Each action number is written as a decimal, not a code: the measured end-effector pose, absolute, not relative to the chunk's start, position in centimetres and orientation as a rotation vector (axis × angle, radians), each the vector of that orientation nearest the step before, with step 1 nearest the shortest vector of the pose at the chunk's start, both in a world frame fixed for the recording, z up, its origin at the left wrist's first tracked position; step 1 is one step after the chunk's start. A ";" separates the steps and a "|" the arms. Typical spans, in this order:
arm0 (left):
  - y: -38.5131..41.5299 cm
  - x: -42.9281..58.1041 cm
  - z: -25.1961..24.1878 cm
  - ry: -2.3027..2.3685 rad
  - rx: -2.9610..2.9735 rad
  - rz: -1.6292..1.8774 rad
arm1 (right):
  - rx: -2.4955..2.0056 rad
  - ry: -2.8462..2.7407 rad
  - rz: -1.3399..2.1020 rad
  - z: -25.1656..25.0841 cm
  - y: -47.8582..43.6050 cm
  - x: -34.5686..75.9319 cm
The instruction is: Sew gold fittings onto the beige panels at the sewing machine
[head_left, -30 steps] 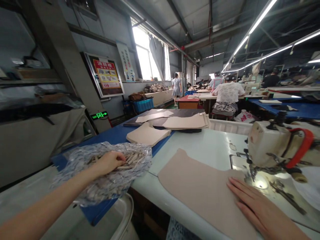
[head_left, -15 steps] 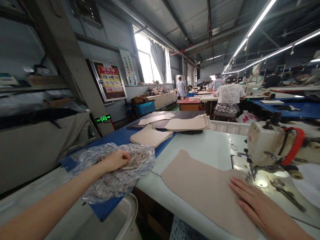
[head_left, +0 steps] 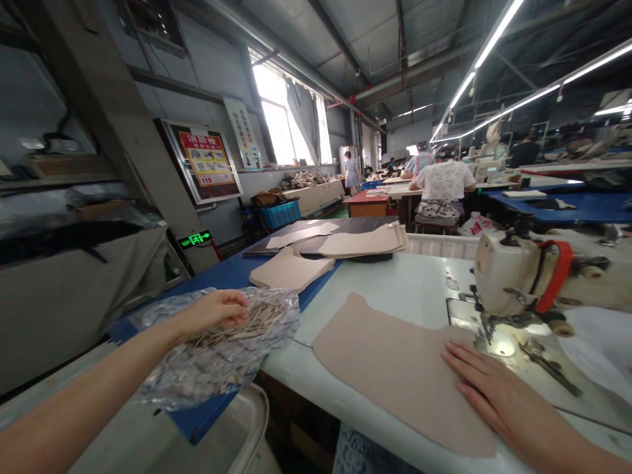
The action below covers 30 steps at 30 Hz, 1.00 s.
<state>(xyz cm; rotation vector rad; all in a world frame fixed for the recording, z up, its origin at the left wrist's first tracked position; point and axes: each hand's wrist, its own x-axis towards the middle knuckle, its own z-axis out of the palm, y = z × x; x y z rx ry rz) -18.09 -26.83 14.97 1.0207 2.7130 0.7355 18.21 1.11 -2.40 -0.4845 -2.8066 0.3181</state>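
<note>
My left hand (head_left: 221,309) hovers at a clear plastic bag (head_left: 197,375), over a heap of thin beige strips (head_left: 264,317). Its fingers are curled together; whatever they pinch is too small or hidden to make out. On the pale tabletop (head_left: 395,283) lies a beige, curved flat panel (head_left: 390,368), cut like a pattern piece. My right hand (head_left: 486,382) rests flat on the panel's right part, fingers stretched out. Just beyond that hand stands a sewing machine (head_left: 513,276), its lamp lit by the needle.
Stacks of similar beige panels (head_left: 291,268) lie on a blue board (head_left: 212,266) behind the bag. A white bin (head_left: 264,401) sits below the bag. Farther off, a seated person (head_left: 442,184) in a white top and a standing person (head_left: 351,172) are visible.
My left hand has risen slightly from the strips, and more of the heap shows. My right hand stays flat on the panel. The view has shifted a little.
</note>
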 end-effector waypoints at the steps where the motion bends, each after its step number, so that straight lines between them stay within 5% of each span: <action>1: -26.3 -17.6 15.1 2.628 1.038 0.743 | -0.487 -2.815 0.326 -2.1 1.0 18.1; 10: -14.9 -7.1 9.4 2.238 1.755 0.360 | -0.463 -2.757 0.441 1.6 -0.4 17.5; 17: -7.2 0.5 6.0 1.969 1.949 0.312 | -0.582 -2.222 1.094 3.3 -1.6 19.0; 24: -3.3 3.7 5.4 1.553 1.696 0.665 | -0.743 -1.525 1.631 1.8 0.3 20.0; 27: -1.9 3.3 4.6 1.560 1.698 0.663 | -0.776 -1.672 1.598 2.3 1.3 21.5; 30: -0.6 1.5 2.9 1.626 1.669 0.678 | -0.845 -2.097 1.116 3.8 3.2 24.8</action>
